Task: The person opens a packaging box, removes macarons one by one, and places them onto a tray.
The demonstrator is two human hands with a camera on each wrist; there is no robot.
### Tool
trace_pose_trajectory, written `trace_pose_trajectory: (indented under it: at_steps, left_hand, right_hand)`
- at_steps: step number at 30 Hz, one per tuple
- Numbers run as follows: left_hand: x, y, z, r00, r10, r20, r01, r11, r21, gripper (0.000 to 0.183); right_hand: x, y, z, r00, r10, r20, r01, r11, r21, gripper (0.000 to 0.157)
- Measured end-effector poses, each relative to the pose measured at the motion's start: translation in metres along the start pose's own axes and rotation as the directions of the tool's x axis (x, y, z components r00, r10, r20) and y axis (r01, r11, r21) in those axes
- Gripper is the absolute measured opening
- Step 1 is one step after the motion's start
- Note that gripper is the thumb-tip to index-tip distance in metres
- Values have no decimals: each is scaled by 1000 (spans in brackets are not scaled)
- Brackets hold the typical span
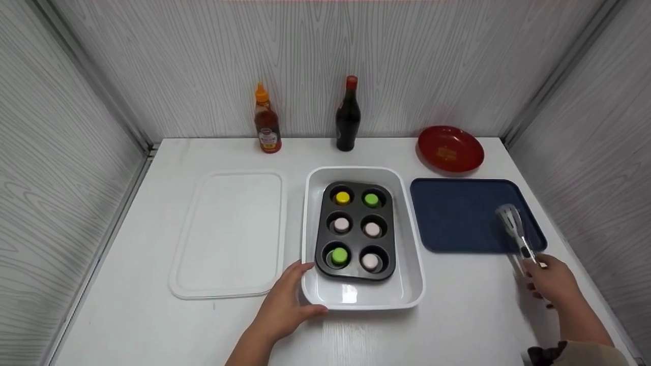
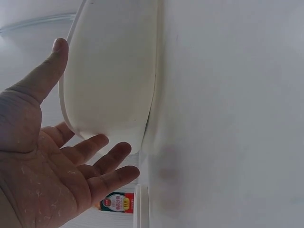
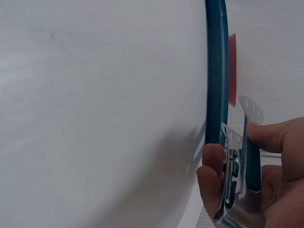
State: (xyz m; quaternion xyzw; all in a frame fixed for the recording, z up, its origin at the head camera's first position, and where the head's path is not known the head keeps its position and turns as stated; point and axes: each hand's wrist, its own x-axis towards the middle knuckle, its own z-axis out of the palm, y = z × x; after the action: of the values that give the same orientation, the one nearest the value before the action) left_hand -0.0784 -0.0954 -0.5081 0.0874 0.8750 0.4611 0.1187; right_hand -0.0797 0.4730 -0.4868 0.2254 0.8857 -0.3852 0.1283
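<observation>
A white plastic basin (image 1: 412,274) stands mid-table and holds a dark six-cup muffin tin (image 1: 356,241). In its cups sit small round pieces: a yellow one (image 1: 343,197), green ones and pale pink ones. My left hand (image 1: 282,302) is at the basin's near-left corner, thumb and fingers spread along its rim and outer side; the left wrist view shows the palm apart from the wall. With my right hand (image 1: 552,279) I grip metal serving tongs (image 1: 512,223), their slotted ends reaching over the right part of a dark blue tray (image 1: 457,216).
Left of the basin lies a white rectangular board or lid (image 1: 231,234). A sauce bottle (image 1: 268,129) with an orange cap and a dark bottle (image 1: 348,119) with a red cap stand along the back wall. A red dish (image 1: 450,149) sits behind the blue tray.
</observation>
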Motion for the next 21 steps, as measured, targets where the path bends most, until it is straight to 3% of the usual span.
trace_pose_trajectory:
  at_steps: [4,8,15,21]
  left_hand:
    - [-1,-1,1,1000,-14,-1,14,1000,-13,96]
    - [-1,-1,1,1000,-14,0,14,1000,-20,97]
    - [0,-2,1,1000,-2,6,2,1000,-18,97]
    - [1,-4,1,1000,-3,10,3,999,-34,97]
  right_hand:
    - [-7,-17,7,992,-129,-11,127,986,-112,74]
    - [-11,-36,15,969,-236,-74,219,958,-187,73]
    - [-21,-69,29,924,-304,-234,270,949,-165,67]
    - [-28,-97,39,879,-386,-280,353,921,-162,60]
